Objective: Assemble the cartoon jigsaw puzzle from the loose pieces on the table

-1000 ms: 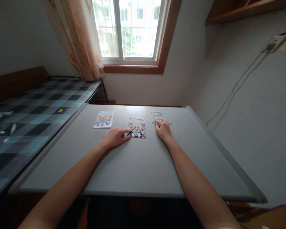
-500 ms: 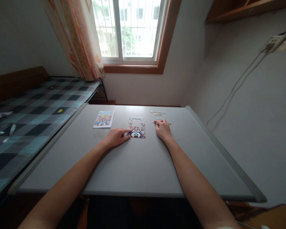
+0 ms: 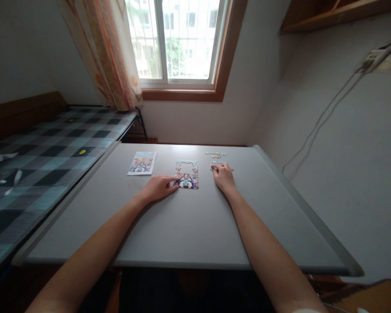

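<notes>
I had my left grip (image 3: 158, 188) at the left edge of the puzzle (image 3: 191, 184), palm down, loose and part open, index finger stretched onto the pieces, thumb apart from it by the lower left corner; nothing was pinched there. Puzzle lay flat near the middle of the desk (image 3: 182, 230), between my two hands: lower part filled in, big blue-and-white figure along the bottom, a gap in the upper middle with grey desktop showing through, pieces round it. My right grip (image 3: 224, 177) was down on the right, thumb and index nearly together over a few small pieces; too small to tell if one was held. Reddish pieces (image 3: 232, 169) stuck out just right of that hand, pale blue pieces (image 3: 217, 162) just beyond its fingers, and a bigger loose group (image 3: 216, 154), blue and yellow, lay farther back. Picture sheet (image 3: 142, 164) lay flat left of the puzzle, beyond my left hand, well apart from it, similar blue-and-white figure at its bottom. Around: bed (image 3: 52, 143) with checked cover on the left, curtain (image 3: 109, 56) and window (image 3: 189, 48) behind, cable (image 3: 319, 124) down the right wall from a socket (image 3: 374, 60).
</notes>
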Demonstrator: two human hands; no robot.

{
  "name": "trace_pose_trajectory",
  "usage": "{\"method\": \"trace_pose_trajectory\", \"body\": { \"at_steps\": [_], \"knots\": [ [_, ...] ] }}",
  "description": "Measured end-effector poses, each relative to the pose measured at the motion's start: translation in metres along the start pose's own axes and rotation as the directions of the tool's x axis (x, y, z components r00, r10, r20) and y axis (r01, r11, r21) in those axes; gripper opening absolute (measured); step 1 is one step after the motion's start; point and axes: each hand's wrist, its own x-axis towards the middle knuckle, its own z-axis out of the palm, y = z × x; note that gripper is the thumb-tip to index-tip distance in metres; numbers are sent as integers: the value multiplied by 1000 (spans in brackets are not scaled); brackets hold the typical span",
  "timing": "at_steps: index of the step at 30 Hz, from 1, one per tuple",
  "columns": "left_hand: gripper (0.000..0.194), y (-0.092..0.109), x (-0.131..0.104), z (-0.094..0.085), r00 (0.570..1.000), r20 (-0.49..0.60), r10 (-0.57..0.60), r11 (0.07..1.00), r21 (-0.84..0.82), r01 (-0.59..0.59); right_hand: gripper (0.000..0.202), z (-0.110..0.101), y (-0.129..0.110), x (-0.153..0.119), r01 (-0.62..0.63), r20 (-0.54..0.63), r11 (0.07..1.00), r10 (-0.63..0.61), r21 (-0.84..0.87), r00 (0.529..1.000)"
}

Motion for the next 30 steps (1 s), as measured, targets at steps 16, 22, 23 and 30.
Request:
{"method": "trace_pose_trajectory", "body": {
  "at_steps": [16,22,23,30],
  "knots": [
    [40,0,0,1,1000,2,-2,1000,7,2,12,2,9,7,-61,-49,978,73,200,996],
    [41,-1,0,1,1000,2,-1,1000,11,1,13,-4,2,4,-49,-50,909,76,414,996],
    [41,-1,0,2,1000,-1,4,1000,10,-4,17,-4,0,4,-40,-53,874,75,485,996],
    [40,-3,0,2,1000,-10,15,1000,2,-15,33,-3,-18,2,-116,106,529,49,841,993]
  ]
}}
